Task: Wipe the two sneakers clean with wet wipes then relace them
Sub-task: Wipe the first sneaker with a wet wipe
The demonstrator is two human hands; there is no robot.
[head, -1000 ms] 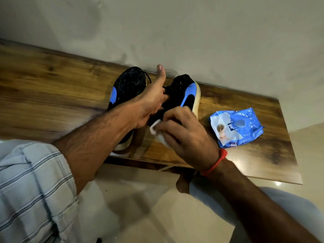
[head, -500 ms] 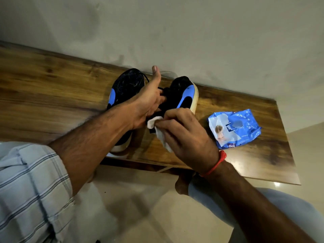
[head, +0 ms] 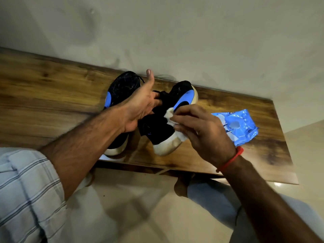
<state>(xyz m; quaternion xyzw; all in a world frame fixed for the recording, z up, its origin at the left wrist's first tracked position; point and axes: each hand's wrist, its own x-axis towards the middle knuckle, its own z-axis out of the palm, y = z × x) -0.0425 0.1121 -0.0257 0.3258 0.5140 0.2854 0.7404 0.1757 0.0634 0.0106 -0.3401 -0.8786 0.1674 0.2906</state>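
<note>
Head view: right sneaker (head: 163, 125) lies toe toward wall; heel nearest.

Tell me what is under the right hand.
Under the right hand a white wet wipe shows, pressed on the right sneaker. The hand hides the rest of the wipe and part of the blue wipes pack.

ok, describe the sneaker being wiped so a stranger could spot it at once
On the wooden table against the wall stand two black-and-blue sneakers. It is the right sneaker, nearer the blue wipes pack. Only it has the white wipe pressed on it, with both hands on it.
</note>
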